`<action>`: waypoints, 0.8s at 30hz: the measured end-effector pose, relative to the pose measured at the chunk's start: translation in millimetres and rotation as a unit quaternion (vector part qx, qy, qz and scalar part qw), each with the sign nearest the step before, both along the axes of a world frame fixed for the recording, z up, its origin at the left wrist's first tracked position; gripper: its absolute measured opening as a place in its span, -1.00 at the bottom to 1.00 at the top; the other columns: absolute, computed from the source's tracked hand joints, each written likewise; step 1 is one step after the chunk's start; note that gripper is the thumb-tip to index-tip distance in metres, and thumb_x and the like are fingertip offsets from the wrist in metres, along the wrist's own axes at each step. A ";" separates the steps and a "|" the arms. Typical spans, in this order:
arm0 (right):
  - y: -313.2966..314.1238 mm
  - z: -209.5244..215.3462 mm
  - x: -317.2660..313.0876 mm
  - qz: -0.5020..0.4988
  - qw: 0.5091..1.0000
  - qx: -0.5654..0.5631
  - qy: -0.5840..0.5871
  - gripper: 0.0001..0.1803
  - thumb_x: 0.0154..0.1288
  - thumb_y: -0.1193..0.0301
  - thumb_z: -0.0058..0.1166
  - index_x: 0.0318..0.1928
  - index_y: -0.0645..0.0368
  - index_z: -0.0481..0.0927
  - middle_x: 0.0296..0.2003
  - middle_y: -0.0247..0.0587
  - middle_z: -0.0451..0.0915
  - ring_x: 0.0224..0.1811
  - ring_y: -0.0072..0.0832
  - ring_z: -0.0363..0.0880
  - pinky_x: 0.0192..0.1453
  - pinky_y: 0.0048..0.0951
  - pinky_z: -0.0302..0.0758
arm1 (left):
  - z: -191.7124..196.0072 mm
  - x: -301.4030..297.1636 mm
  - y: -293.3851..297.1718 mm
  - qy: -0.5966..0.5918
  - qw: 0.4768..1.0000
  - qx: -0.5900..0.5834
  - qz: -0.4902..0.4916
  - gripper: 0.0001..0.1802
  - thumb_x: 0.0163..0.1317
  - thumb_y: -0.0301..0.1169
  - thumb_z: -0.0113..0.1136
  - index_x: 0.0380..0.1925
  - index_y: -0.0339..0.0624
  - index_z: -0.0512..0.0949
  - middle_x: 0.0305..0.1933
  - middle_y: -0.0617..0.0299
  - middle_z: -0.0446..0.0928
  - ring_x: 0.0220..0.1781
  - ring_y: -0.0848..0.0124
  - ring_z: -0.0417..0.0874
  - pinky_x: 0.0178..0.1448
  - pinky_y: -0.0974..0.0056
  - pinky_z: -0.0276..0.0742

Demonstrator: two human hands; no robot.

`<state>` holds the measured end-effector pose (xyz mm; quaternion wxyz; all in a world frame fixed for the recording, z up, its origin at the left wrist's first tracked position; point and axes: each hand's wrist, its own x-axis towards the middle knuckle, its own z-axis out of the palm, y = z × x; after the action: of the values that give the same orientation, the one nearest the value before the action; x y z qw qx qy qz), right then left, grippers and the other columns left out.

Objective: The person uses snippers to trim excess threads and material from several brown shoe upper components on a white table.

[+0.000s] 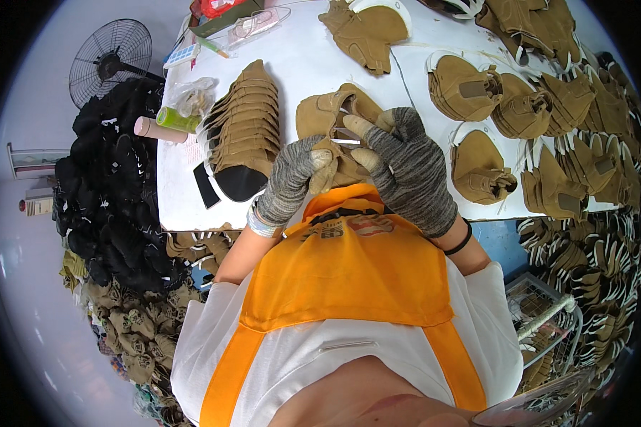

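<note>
A tan shoe upper (318, 116) stands at the table's front edge, right before my orange apron. My left hand (285, 178), in a grey knit glove with bare fingertips, pinches the upper's near left edge. Gloved the same way, my right hand (414, 171) is closed at the upper's right side, with thumb and fingertips at its opening. Between the two hands shows a short white lace-like strip (347, 141). Whether the right fingertips also grip this strip is hard to see. The upper's near end is partly hidden by my hands.
Left of my hands lies a row of nested tan uppers (246, 117), beside a pink bottle (160, 130) and a green roll (178, 119). Stacked uppers (466, 85) fill the table's right side. Black uppers (114, 185) are heaped at left, below a fan (111, 65). A wire cart (541, 313) stands lower right.
</note>
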<state>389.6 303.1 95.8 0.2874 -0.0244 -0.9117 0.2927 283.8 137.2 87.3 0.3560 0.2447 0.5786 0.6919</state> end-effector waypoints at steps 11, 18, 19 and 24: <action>-2.3 1.4 1.9 0.000 1.000 -0.003 0.018 -0.68 0.11 0.30 0.20 -0.08 -0.01 0.63 -0.14 -0.16 0.42 -0.26 -0.29 0.58 -0.24 -0.34 0.56 | -0.6 1.1 -2.1 -0.011 1.000 0.008 -0.010 -0.70 0.23 -0.23 0.04 -0.40 -0.31 0.48 -0.58 0.21 0.44 -0.59 0.46 0.42 -0.38 0.40 0.36; -2.1 2.6 2.9 0.010 1.000 -0.001 0.027 -0.69 0.10 0.33 0.20 -0.09 0.02 0.62 -0.15 -0.16 0.41 -0.24 -0.26 0.57 -0.22 -0.31 0.56 | 2.5 4.2 -1.7 -0.017 1.000 0.009 -0.004 -0.69 0.23 -0.23 0.05 -0.41 -0.32 0.48 -0.58 0.20 0.44 -0.59 0.45 0.42 -0.40 0.39 0.36; -2.0 2.7 3.1 0.013 1.000 -0.001 0.029 -0.69 0.10 0.33 0.20 -0.09 0.03 0.62 -0.15 -0.16 0.41 -0.24 -0.26 0.57 -0.21 -0.30 0.56 | 3.2 4.8 -1.5 -0.023 1.000 0.010 -0.001 -0.69 0.23 -0.23 0.05 -0.41 -0.32 0.48 -0.57 0.19 0.45 -0.58 0.45 0.42 -0.39 0.39 0.36; -2.2 2.4 2.4 0.006 1.000 0.011 0.022 -0.61 0.11 0.33 0.20 0.01 0.00 0.61 -0.21 -0.17 0.45 -0.22 -0.29 0.55 -0.17 -0.39 0.56 | 4.5 6.1 0.1 -0.029 0.999 0.007 0.015 -0.69 0.23 -0.22 0.06 -0.42 -0.30 0.49 -0.55 0.18 0.46 -0.56 0.44 0.44 -0.38 0.39 0.37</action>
<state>391.9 300.8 98.2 0.3063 -0.0093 -0.9084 0.2844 289.9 137.3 91.7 0.3601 0.2181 0.5671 0.7080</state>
